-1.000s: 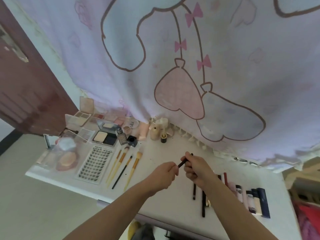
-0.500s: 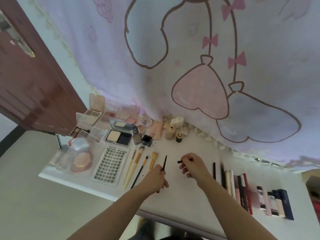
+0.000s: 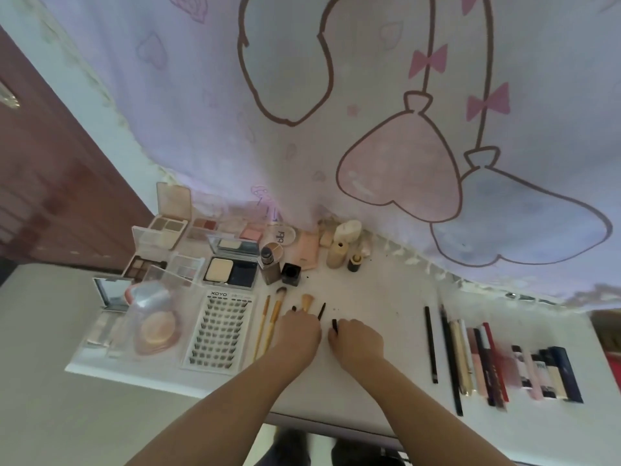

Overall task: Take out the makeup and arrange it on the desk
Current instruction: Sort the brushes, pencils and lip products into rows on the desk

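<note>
Resting knuckles-up on the white worktop (image 3: 369, 290), left hand (image 3: 297, 334) has its grip curled round a thin black wand (image 3: 321, 311), right hand (image 3: 357, 338) pinches its black cap (image 3: 334, 323). Four brushes (image 3: 276, 312) crowd in at 9 o'clock; lash tray (image 3: 220, 331) further out; pencils and tubes (image 3: 484, 358) lined up at 3 o'clock

The black wand (image 3: 321, 311) has been lowered beside the brushes (image 3: 275, 312) by the left hand (image 3: 297, 334); its cap (image 3: 334, 323) has been brought down by the right hand (image 3: 358, 338).
</note>
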{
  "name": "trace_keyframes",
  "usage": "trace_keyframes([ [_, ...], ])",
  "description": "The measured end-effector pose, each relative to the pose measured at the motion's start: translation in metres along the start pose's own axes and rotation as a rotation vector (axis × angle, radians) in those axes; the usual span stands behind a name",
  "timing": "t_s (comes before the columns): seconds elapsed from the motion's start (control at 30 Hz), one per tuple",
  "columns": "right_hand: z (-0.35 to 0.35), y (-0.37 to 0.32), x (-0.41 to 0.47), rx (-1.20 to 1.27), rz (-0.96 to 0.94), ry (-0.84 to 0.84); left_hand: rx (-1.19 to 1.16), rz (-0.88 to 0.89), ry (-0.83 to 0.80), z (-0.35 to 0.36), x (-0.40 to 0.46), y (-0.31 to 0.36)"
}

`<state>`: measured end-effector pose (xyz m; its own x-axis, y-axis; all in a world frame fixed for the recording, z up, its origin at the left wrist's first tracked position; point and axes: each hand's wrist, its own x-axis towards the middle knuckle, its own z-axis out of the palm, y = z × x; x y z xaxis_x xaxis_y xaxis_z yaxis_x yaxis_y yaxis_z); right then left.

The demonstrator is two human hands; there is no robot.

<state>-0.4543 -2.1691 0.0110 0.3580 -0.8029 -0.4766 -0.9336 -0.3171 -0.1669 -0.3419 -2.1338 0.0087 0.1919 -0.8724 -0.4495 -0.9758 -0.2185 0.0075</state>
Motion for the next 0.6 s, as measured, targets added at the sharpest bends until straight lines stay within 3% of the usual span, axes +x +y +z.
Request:
trace_keyframes([
  [0.2, -0.007, -0.014, 0.007, 0.023, -0.019, -0.011, -0.042, -0.015, 0.054, -0.004, 0.001, -0.007],
  [0.4, -0.049, 0.085, -0.002, 0.184, 0.185, 0.141, -0.122, 0.182, 0.153, -0.023, -0.001, 0.055],
  [0.47, -0.055, 0.12, 0.001, 0.182, 0.266, 0.152, -0.183, 0.253, 0.119, -0.023, -0.002, 0.091],
  [0.6, -0.05, 0.145, 0.011, 0.165, 0.317, -0.003, -0.356, 0.268, -0.043, -0.009, -0.003, 0.152],
])
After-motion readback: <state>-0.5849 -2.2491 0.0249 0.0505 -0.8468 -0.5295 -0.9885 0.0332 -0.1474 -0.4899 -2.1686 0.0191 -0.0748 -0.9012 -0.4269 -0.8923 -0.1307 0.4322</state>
